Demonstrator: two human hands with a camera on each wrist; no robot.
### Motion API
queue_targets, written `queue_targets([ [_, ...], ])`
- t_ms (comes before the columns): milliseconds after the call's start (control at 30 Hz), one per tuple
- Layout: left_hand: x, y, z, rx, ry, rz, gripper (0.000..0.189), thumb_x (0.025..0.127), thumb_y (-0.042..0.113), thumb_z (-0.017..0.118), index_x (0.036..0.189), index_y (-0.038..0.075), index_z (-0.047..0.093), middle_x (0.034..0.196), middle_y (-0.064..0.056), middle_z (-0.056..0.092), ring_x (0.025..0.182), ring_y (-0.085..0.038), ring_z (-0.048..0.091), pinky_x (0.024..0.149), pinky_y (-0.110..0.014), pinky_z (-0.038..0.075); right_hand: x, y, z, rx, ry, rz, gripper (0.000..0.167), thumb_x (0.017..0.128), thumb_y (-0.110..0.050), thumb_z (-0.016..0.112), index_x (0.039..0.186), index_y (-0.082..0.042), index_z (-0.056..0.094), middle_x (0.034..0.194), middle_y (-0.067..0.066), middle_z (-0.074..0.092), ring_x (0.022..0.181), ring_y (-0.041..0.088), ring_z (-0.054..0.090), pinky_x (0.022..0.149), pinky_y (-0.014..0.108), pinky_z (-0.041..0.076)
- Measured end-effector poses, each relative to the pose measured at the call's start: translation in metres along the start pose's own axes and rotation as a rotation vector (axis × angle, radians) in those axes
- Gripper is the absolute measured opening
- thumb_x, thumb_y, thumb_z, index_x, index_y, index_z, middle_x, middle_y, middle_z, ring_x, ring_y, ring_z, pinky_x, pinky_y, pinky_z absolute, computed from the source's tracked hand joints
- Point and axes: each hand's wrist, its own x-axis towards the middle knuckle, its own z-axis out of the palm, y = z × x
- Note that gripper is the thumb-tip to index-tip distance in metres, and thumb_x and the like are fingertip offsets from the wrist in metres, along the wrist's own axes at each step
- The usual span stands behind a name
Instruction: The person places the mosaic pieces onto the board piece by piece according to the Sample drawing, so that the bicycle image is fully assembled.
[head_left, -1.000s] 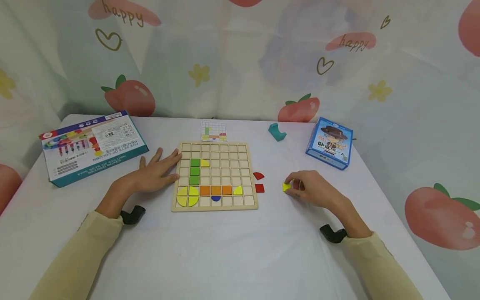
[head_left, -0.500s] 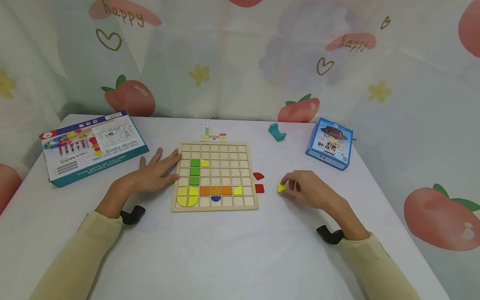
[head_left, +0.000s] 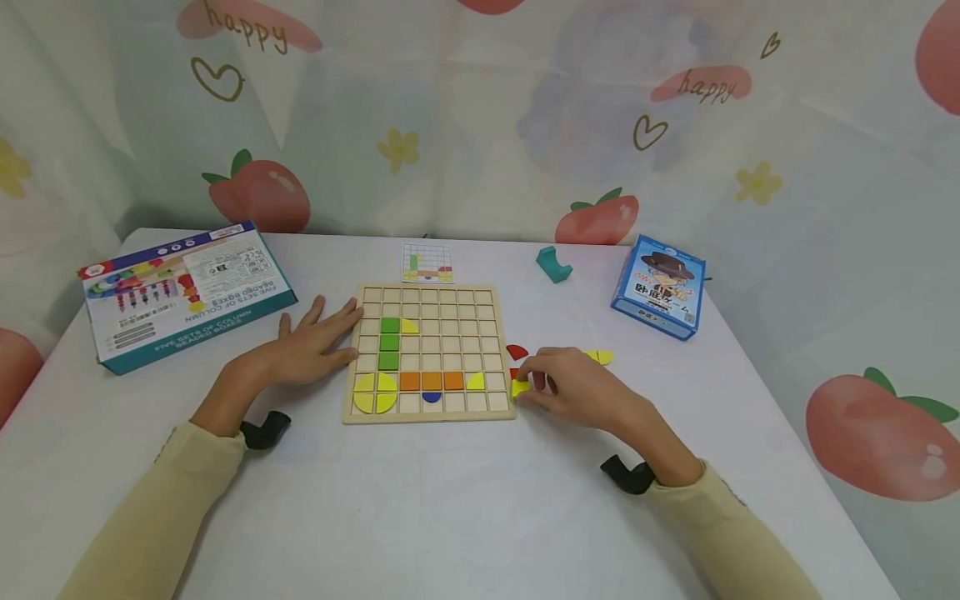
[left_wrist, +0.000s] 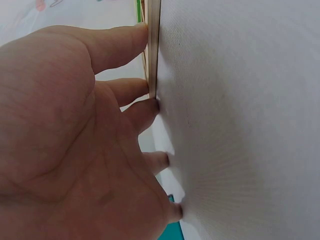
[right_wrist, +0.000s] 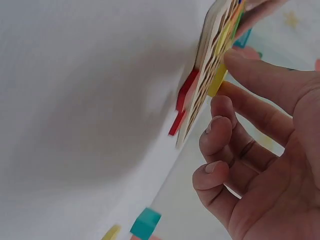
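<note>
My right hand (head_left: 581, 383) pinches a yellow tile (head_left: 521, 387) between thumb and index finger at the right edge of a wooden grid board (head_left: 427, 419). In the right wrist view the yellow tile (right_wrist: 218, 80) appears above the board, the other fingers curled loosely. My left hand (head_left: 303, 342) lies spread, its fingertips touching the board's left edge. On the board sit green squares (head_left: 389, 342), orange squares (head_left: 432, 381), a blue half-round tile (head_left: 432, 397) and several yellow quarter-round tiles (head_left: 363, 403). A red quarter-round tile (head_left: 517, 352) and a partly hidden red square (head_left: 513, 373) lie beside it.
Behind the board lies a pattern card (head_left: 427, 262). A teal curved block (head_left: 554, 264) and a blue box (head_left: 660, 287) stand at the back right, a larger box (head_left: 187, 296) at the left. Yellow tiles (head_left: 600, 357) lie beyond the right hand.
My right hand has carried the yellow tile left to the board's edge, bringing yellow tiles behind it into sight. The left hand has stayed in place.
</note>
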Motion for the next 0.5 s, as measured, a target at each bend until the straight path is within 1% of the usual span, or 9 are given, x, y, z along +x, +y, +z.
queue_targets([
  [100,0.000,0.000,0.000,0.000,0.000,0.000,0.075,0.110,0.040,0.051,0.171,0.014,0.016,0.180,-0.014,0.005,0.163,-0.052,-0.017,0.117,-0.085,-0.017,0.004,-0.007,0.005,-0.005,-0.001,-0.044,0.030,0.092,-0.030,0.084,0.118,-0.015,0.079,0.088,-0.007,0.065,0.082,0.009,0.055,0.072,0.022,0.049],
  [200,0.001,0.000,0.000,0.001,0.000,-0.001,0.075,0.110,0.040,0.051,0.171,0.014,0.016,0.180,-0.014,0.005,0.163,-0.052,-0.017,0.117,-0.085,-0.018,0.007,-0.012,0.009,-0.003,-0.014,-0.071,0.029,0.092,-0.030,0.084,0.116,-0.016,0.079,0.089,-0.007,0.064,0.082,0.009,0.054,0.072,0.023,0.048],
  [367,0.001,0.000,0.000,0.002,-0.001,-0.003,0.075,0.110,0.040,0.052,0.171,0.014,0.017,0.180,-0.014,0.005,0.163,-0.052,-0.017,0.117,-0.085,-0.018,0.009,-0.018,0.011,0.003,-0.043,-0.078,0.027,0.092,-0.029,0.084,0.116,-0.017,0.078,0.088,-0.008,0.062,0.078,0.008,0.053,0.069,0.022,0.047],
  [500,0.000,0.001,0.000,0.001,0.002,-0.002,0.075,0.110,0.039,0.052,0.171,0.014,0.016,0.180,-0.014,0.005,0.163,-0.052,-0.017,0.117,-0.085,-0.017,0.009,-0.021,0.012,-0.008,-0.044,-0.082,0.027,0.092,-0.029,0.084,0.116,-0.017,0.079,0.089,-0.008,0.063,0.078,0.008,0.053,0.070,0.022,0.048],
])
